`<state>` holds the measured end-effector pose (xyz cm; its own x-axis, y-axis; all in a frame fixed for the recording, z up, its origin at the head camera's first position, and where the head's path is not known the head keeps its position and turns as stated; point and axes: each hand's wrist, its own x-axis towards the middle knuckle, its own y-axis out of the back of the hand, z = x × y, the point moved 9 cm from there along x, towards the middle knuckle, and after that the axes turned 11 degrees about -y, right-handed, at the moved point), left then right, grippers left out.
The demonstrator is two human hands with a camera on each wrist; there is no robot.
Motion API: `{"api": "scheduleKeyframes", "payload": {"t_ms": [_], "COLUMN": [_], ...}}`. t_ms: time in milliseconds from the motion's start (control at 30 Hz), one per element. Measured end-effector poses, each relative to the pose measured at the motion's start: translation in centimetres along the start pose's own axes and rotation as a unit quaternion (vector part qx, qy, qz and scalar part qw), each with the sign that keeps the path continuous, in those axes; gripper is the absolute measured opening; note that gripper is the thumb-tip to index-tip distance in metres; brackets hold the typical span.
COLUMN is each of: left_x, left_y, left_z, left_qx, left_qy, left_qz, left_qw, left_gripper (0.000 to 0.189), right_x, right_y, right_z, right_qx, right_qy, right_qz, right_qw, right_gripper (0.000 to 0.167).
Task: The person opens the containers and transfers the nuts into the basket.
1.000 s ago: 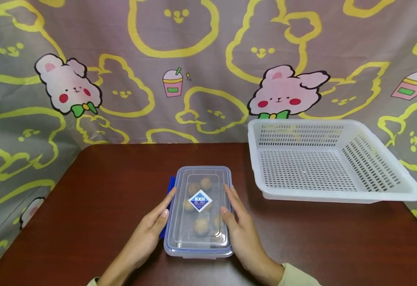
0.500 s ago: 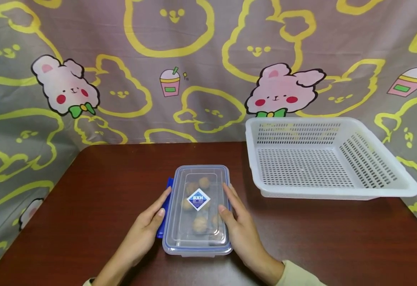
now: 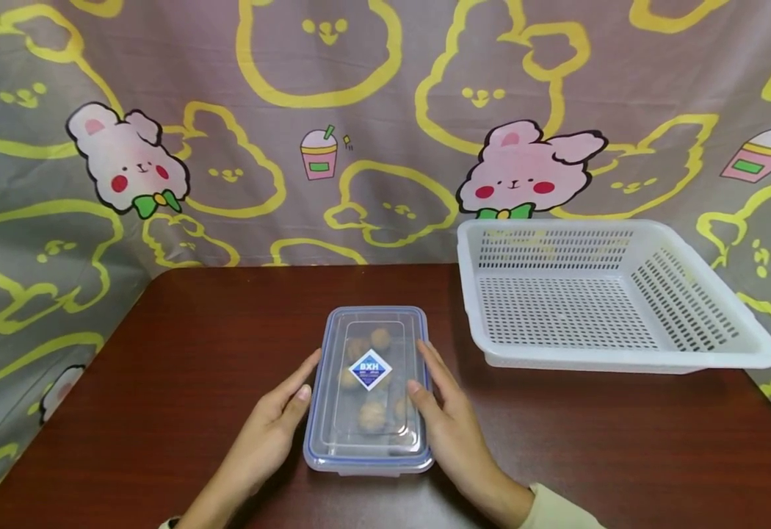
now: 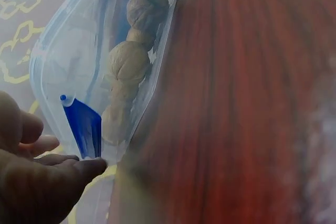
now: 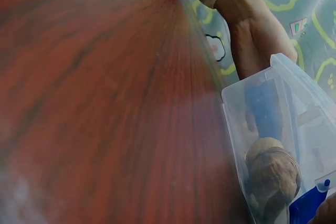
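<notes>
A clear plastic food container (image 3: 339, 441) with a blue-edged lid and a diamond label lies on the table between both hands. Inside it, round brown walnuts (image 4: 128, 62) show through the wall. My left hand (image 3: 269, 426) touches the left side with fairly straight fingers, its fingertips at a blue latch (image 4: 85, 128) that hangs down along the wall. Along the right side lies my right hand (image 3: 454, 430), fingers extended and thumb on the lid's edge. Another blue latch (image 5: 308, 205) shows in the right wrist view. The lower fingers of both hands are hidden in the head view.
To the right at the back stands a white perforated plastic basket (image 3: 623, 358). The dark red-brown table (image 3: 187, 367) ends at a cartoon-printed cloth (image 3: 372, 132) hanging behind it.
The left blue latch, which stuck out beside the lid, is now folded down out of the head view. Both hands stay at the container's sides, and the container has barely moved.
</notes>
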<state>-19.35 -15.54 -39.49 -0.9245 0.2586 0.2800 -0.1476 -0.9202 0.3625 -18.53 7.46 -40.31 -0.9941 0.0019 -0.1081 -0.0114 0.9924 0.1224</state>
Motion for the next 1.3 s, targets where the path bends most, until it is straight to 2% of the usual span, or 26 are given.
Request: {"api": "scheduleKeyframes", "payload": {"t_ms": [67,167,367,433,600,767,1300], "left_x": [-0.1,-0.2,-0.5,-0.6,-0.4,-0.3,-0.4], "left_y": [0.1,0.1,-0.1,-0.2,-0.4,-0.5,-0.6], "left_z": [0.4,0.8,0.6,0.6,0.7,0.8,1.2], "left_qx": [0.019,0.017,-0.022,-0.039,-0.074,-0.094,-0.091], "left_qy": [-0.008,-0.008,0.048,0.057,0.054,0.055,0.054], "left_qz": [0.009,0.022,0.033,0.033,0.036,0.040,0.052], "left_qw": [0.9997,0.9996,0.9981,0.9970,0.9951,0.9933,0.9930], "left_gripper": [0.047,0.046,0.048,0.049,0.054,0.053,0.053], "right_x": [0.0,-0.1,-0.3,-0.3,-0.3,-0.3,-0.4], "right_y": [0.1,0.3,0.6,0.7,1.0,1.1,1.4], "right_z": [0.3,0.6,0.6,0.5,0.0,-0.3,-0.8], "right_qx": [0.009,0.020,0.017,0.021,0.006,-0.007,-0.034], "right_qy": [-0.017,-0.043,-0.045,-0.039,-0.012,-0.002,-0.001], "right_qz": [-0.004,-0.010,-0.014,-0.016,-0.010,-0.009,0.001], "right_qw": [0.9998,0.9988,0.9987,0.9989,0.9999,0.9999,0.9994], "right_gripper": [0.060,0.062,0.062,0.061,0.059,0.058,0.058]}}
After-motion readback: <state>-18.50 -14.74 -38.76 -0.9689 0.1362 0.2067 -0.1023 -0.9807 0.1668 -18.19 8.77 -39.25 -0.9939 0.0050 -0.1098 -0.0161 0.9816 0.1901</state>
